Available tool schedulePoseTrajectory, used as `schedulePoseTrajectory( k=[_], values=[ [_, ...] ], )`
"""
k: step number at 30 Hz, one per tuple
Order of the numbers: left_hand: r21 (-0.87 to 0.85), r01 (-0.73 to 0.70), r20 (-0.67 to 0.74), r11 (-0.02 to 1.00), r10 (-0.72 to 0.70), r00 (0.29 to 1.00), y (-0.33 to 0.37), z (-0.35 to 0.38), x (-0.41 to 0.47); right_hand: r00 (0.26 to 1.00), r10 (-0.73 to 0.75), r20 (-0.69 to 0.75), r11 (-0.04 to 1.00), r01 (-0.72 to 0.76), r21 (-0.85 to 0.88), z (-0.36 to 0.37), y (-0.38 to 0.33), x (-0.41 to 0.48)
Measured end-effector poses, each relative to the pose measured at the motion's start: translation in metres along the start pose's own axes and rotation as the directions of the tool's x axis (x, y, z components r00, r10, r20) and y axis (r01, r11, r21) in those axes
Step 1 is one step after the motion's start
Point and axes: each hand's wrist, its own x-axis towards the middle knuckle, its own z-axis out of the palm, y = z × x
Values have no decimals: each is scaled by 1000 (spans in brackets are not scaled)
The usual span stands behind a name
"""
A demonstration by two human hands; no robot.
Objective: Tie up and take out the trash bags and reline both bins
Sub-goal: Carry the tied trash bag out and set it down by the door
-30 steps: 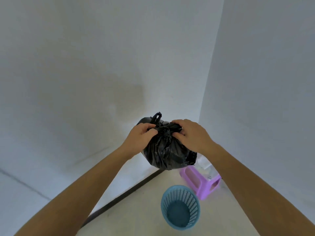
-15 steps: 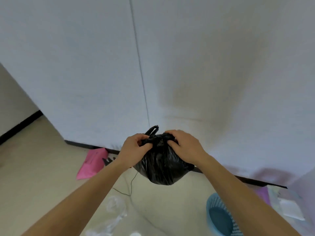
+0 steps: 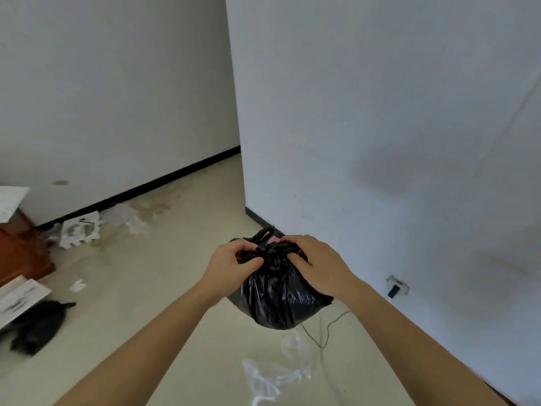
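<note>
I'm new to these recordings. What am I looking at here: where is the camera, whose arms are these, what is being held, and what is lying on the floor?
There is no machine here. The camera sits on a person's head and looks forward and down, so the two bare arms reaching in from the bottom are the wearer's own. The left hand and the right hand both grip the gathered top of a full black trash bag, held up off the floor, apparently to knot it. On the floor lie a crumpled clear plastic bag just below the black one, a thin cable by the white wall, scattered papers along the far baseboard, and a blurred dark bundle at far left. No bin shows in this picture.
</note>
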Motion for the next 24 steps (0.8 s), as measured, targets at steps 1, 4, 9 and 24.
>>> schedulePoseTrajectory(
  k=[1,4,9,24],
  values=[
    [5,10,-27,1000,-10,1000,-11,-22,5,1000,-14,14,1000,13,24,14,-15,18],
    [28,42,-83,999,-39,996,-33,-75,26,998,-55,40,997,52,56,47,-48,66],
    [31,43,-154,999,-38,987,-62,-131,81,993,-100,68,993,96,65,79,-66,154],
    [74,117,-283,990,-92,955,-111,-277,399,961,-252,113,957,230,175,126,-50,541]
  ],
)
